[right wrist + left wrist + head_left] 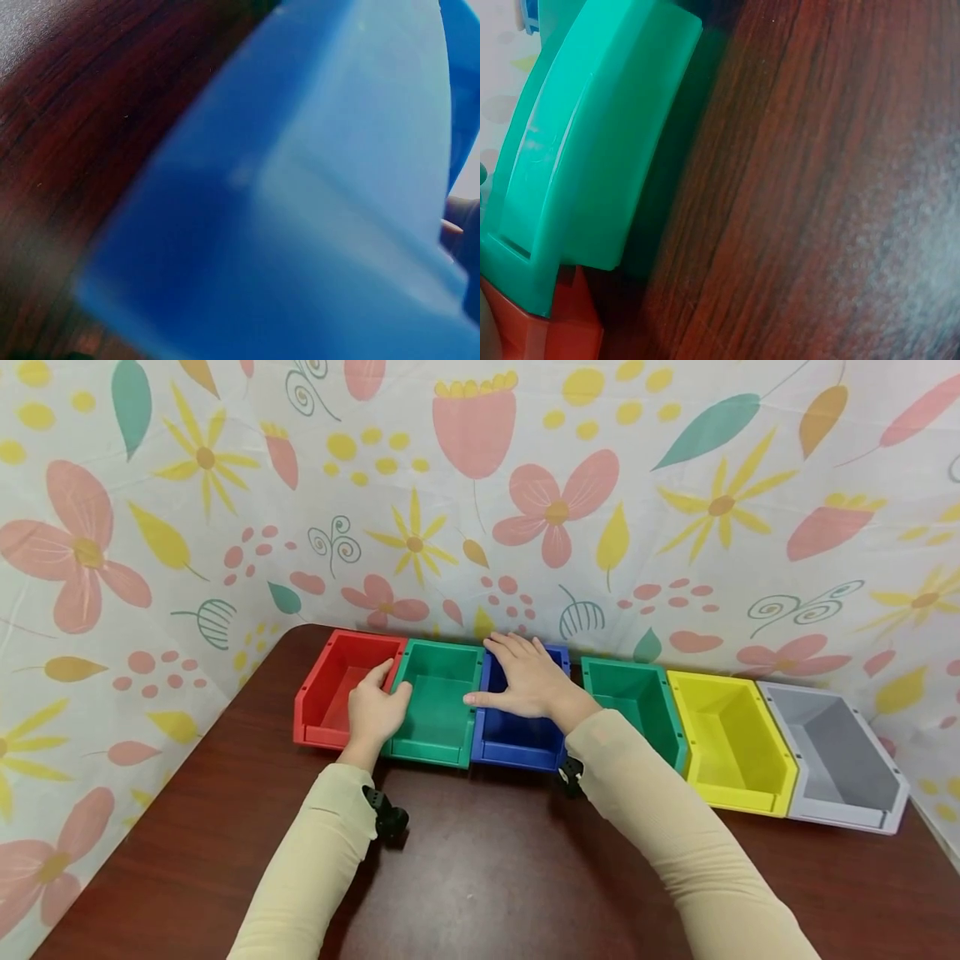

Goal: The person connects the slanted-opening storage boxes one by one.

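Observation:
In the head view my left hand (375,714) is at the shared side between the red bin (313,697) and the left green bin (435,718). Its thumb lies on the green side and a finger on the red side, pinching the rim there. My right hand (528,681) spreads over the blue bin (517,752), thumb stretched left to the side by the green bin and fingers reaching to the back. Its palm side is hidden. The green bin's front (600,150) fills the left wrist view's left side; the blue bin (300,225) fills the right wrist view.
Right of the blue bin, past a gap, stand another green bin (626,693), a yellow bin (727,743) and a grey bin (847,760) in a row. A flower-patterned cloth (465,510) hangs behind. The brown table (472,877) extends in front of the bins.

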Demonstrator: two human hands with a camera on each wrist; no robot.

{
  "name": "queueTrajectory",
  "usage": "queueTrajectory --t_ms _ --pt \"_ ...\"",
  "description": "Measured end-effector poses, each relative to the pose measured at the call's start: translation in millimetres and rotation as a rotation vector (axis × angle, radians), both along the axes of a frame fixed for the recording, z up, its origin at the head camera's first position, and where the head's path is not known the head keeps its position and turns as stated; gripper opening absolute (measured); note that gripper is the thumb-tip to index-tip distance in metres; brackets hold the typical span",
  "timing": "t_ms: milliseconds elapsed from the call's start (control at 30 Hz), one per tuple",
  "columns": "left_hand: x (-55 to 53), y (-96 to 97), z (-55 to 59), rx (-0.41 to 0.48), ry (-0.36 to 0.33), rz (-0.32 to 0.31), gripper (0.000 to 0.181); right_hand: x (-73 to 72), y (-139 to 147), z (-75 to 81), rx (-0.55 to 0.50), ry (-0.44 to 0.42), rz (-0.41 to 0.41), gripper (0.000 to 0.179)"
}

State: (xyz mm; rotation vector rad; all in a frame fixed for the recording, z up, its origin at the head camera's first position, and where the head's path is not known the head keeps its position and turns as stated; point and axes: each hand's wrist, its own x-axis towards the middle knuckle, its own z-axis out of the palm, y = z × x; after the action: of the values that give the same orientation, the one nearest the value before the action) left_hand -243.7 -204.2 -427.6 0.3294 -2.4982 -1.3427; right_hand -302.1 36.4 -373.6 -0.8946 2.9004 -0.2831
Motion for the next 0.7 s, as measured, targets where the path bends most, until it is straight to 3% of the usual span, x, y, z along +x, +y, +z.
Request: queueTrajectory --t_ms 700 --pt "1.6 1.3 2.6 0.01 -0.002 -0.001 0.051 -0.4 -0.7 -5.3 -0.013 -0.007 -0.01 0.111"
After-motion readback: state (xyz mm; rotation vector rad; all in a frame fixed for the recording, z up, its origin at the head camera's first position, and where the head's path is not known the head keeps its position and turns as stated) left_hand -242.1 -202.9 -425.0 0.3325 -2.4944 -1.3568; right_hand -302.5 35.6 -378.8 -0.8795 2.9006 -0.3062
